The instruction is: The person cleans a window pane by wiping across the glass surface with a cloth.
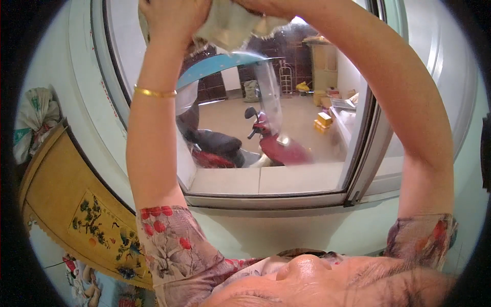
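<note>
1. Your left hand [176,18] and right hand [271,4] are touching one pale cloth [230,25] before the window [266,201]; I cannot tell their openness.
2. One red scooter [284,148] is standing beyond.
3. Tiny red print [109,98] is running down leftward.

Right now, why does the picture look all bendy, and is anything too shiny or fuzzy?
Head view: the wide lens curves the window frame and leaves dark corners; head view: a small white glare shines beside the pale cloth; head view: the red scooter looks hazy on its right; head view: a soft shadow lies on the wall below the frame.
</note>
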The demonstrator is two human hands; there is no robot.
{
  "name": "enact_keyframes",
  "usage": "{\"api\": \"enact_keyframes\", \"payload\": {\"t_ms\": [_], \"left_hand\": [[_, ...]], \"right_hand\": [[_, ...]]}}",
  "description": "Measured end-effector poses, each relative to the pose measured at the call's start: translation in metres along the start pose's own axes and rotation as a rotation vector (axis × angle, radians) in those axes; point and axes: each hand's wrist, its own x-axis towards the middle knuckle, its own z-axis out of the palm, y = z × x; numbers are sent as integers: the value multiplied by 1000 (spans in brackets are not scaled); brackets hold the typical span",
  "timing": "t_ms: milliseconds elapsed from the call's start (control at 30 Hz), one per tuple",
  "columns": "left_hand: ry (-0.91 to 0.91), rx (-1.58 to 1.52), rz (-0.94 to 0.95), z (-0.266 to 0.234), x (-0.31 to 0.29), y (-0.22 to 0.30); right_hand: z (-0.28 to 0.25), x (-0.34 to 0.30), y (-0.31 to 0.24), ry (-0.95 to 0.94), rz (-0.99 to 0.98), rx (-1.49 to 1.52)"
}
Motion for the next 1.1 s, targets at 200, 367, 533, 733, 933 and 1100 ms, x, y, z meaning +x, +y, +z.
{"api": "enact_keyframes", "payload": {"t_ms": [200, 367, 533, 733, 933, 1100], "left_hand": [[-262, -143, -138, -32, -21, 3], [-186, -179, -5, -60, -111, 18], [-431, -316, 28, -121, -194, 34], [-473, -612, -99, -132, -173, 17], [-537, -553, -270, -129, -143, 19], [-636, -592, -293, -119, -132, 2]], "right_hand": [[-3, -26, -32, 294, -273, -401], [23, -91, -55, 137, -301, -298], [19, -182, -92, -207, -261, -133], [-5, -169, -70, -272, -280, 182], [-31, -140, -42, -112, -265, 35], [-33, -131, -44, -171, -250, -147]]}}
